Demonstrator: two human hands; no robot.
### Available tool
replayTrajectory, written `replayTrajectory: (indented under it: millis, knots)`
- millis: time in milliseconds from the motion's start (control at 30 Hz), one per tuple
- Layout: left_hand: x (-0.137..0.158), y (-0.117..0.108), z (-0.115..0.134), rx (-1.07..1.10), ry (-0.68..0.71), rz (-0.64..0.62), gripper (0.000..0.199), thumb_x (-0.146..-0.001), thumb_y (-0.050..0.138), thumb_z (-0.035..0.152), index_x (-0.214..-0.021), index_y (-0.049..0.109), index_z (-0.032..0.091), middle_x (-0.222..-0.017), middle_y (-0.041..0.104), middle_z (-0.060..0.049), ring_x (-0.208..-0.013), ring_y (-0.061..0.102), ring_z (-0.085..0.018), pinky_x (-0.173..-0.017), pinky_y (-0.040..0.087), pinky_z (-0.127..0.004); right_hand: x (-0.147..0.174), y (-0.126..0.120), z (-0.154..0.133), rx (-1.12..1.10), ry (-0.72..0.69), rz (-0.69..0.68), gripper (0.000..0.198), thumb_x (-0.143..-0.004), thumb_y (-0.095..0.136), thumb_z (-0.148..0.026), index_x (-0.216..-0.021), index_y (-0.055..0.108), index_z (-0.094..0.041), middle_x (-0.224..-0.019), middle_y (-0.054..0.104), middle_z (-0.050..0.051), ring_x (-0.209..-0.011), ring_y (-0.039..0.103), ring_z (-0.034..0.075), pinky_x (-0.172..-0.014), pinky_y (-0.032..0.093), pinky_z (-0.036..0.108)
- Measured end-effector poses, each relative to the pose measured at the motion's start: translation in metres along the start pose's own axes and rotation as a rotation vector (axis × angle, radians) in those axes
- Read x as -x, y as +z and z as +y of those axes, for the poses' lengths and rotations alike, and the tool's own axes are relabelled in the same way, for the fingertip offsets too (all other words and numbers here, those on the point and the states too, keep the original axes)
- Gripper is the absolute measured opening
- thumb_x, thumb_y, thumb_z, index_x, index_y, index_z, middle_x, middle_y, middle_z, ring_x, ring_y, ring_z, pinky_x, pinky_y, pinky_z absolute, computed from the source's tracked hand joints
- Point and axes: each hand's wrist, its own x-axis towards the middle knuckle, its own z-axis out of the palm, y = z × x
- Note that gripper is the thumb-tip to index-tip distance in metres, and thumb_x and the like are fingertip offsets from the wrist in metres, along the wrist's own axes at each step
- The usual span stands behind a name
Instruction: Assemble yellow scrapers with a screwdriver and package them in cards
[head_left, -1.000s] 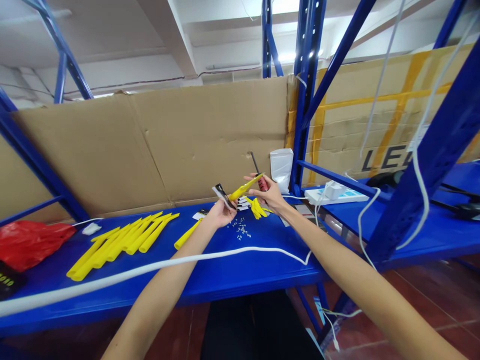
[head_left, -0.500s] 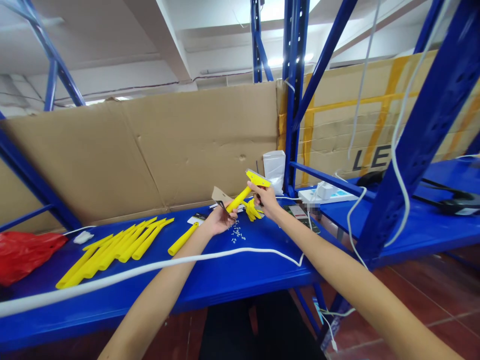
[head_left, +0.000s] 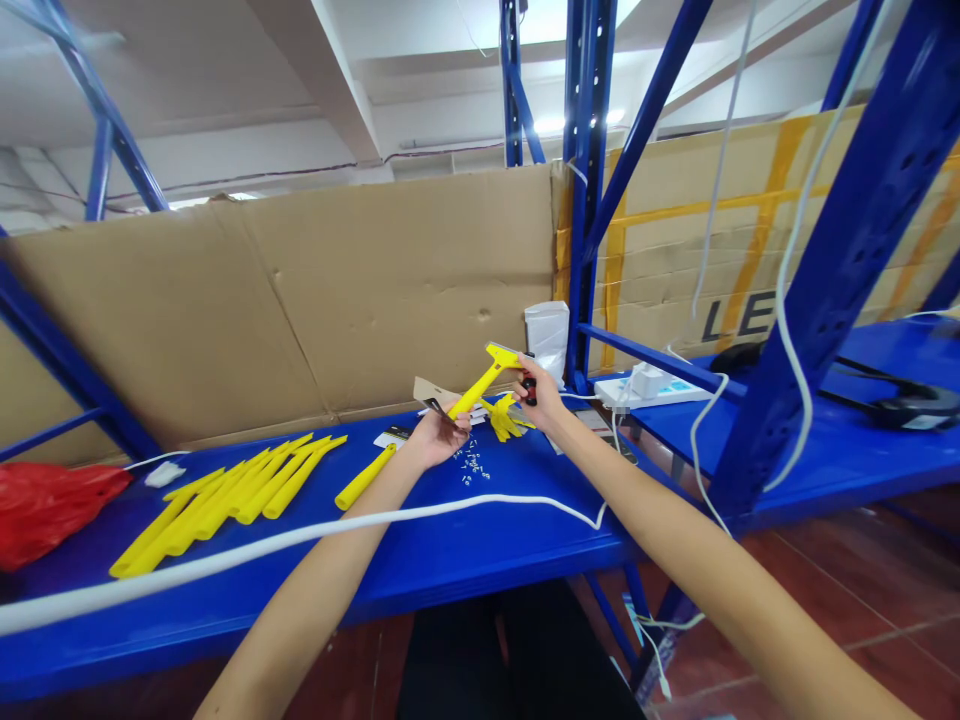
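Observation:
A yellow scraper (head_left: 475,388) with a wide flat head is held slanting above the blue shelf. My left hand (head_left: 439,438) is closed round its lower handle, and a brown card with a dark strip (head_left: 435,396) sticks up from the same hand. My right hand (head_left: 541,392) has its fingertips at the right end of the scraper head. A red and black screwdriver (head_left: 529,388) is in that hand, its tip hidden. Small loose screws and nuts (head_left: 472,462) lie below, and yellow scraper heads (head_left: 504,420) are piled just behind.
Several yellow handles (head_left: 240,492) lie in a row at left, with a single handle (head_left: 365,478) nearer. A red plastic bag (head_left: 56,510) is at far left. A white cable (head_left: 300,545) crosses in front. Blue uprights (head_left: 589,200) and a power strip (head_left: 652,386) are at right.
The scraper head has turned and shifted slightly left. My right hand has moved to its right end, and the red and black screwdriver now shows more clearly. My left hand keeps its hold.

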Motion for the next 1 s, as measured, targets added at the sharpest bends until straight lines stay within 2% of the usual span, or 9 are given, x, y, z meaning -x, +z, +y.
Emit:
replayTrajectory:
  millis: [67, 267, 500, 633, 733, 867, 933, 1000]
  knots:
    - [-0.001, -0.002, 0.001, -0.004, 0.035, -0.001, 0.014, -0.109, 0.051, 0.018, -0.112, 0.063, 0.013, -0.065, 0.05, 0.002, -0.046, 0.053, -0.011, -0.038, 0.042, -0.017, -0.001, -0.001, -0.003, -0.013, -0.014, 0.006, 0.054, -0.074, 0.097, -0.055, -0.08, 0.052, -0.025, -0.057, 0.052, -0.01, -0.042, 0.033, 0.006, -0.037, 0.036, 0.023]
    - [-0.002, -0.009, 0.008, -0.047, 0.146, 0.002, 0.008, -0.108, 0.057, 0.019, -0.103, 0.062, 0.015, -0.064, 0.052, 0.003, -0.046, 0.053, -0.01, -0.041, 0.042, -0.016, -0.004, -0.004, -0.008, 0.01, -0.023, -0.001, 0.039, -0.079, 0.094, -0.044, -0.087, 0.061, -0.023, -0.075, 0.072, -0.005, -0.041, 0.032, 0.003, -0.038, 0.037, 0.022]
    - [-0.003, -0.01, 0.007, -0.16, 0.261, 0.044, 0.016, -0.105, 0.07, 0.027, -0.096, 0.062, 0.016, -0.067, 0.058, 0.001, -0.047, 0.055, -0.009, -0.041, 0.041, -0.016, -0.007, -0.008, -0.007, 0.034, 0.013, 0.007, 0.043, -0.086, 0.088, -0.059, -0.088, 0.066, -0.021, -0.08, 0.077, -0.002, -0.04, 0.033, 0.002, -0.038, 0.038, 0.021]
    - [-0.006, -0.009, 0.005, -0.225, 0.423, 0.098, 0.024, -0.092, 0.087, 0.026, -0.099, 0.067, 0.015, -0.074, 0.069, -0.002, -0.053, 0.063, -0.01, -0.049, 0.05, -0.018, -0.009, -0.01, -0.006, 0.045, 0.056, -0.004, 0.048, -0.088, 0.085, -0.065, -0.09, 0.067, -0.021, -0.086, 0.081, 0.002, -0.042, 0.038, 0.003, -0.039, 0.041, 0.02]
    - [-0.007, -0.009, 0.007, -0.27, 0.576, 0.148, 0.028, -0.084, 0.093, 0.019, -0.101, 0.073, 0.013, -0.074, 0.072, -0.002, -0.058, 0.068, -0.011, -0.058, 0.057, -0.02, -0.011, -0.013, -0.006, 0.046, 0.084, -0.009, 0.051, -0.084, 0.09, -0.066, -0.086, 0.063, -0.022, -0.071, 0.072, -0.002, -0.043, 0.041, 0.004, -0.038, 0.039, 0.018]
    - [-0.001, -0.008, 0.016, -0.351, 0.749, 0.191, 0.033, -0.079, 0.096, 0.015, -0.108, 0.079, 0.015, -0.072, 0.074, -0.001, -0.059, 0.07, -0.013, -0.06, 0.057, -0.021, -0.013, -0.016, -0.003, 0.071, 0.147, -0.044, 0.056, -0.077, 0.096, -0.064, -0.08, 0.059, -0.023, -0.058, 0.059, -0.006, -0.041, 0.042, 0.005, -0.034, 0.032, 0.018]
    - [0.006, -0.007, 0.023, -0.392, 0.82, 0.189, 0.031, -0.08, 0.094, 0.012, -0.107, 0.081, 0.017, -0.08, 0.078, -0.003, -0.067, 0.073, -0.014, -0.064, 0.057, -0.02, -0.013, -0.017, -0.001, 0.101, 0.19, -0.06, 0.053, -0.08, 0.095, -0.063, -0.082, 0.062, -0.022, -0.061, 0.062, -0.003, -0.043, 0.049, 0.007, -0.033, 0.031, 0.017]
    - [0.013, -0.005, 0.028, -0.424, 0.877, 0.184, 0.031, -0.078, 0.092, 0.005, -0.103, 0.083, 0.02, -0.096, 0.082, -0.004, -0.085, 0.078, -0.014, -0.072, 0.058, -0.017, -0.013, -0.017, 0.002, 0.132, 0.234, -0.069, 0.049, -0.084, 0.091, -0.063, -0.086, 0.067, -0.02, -0.066, 0.069, 0.001, -0.048, 0.061, 0.011, -0.031, 0.03, 0.017]
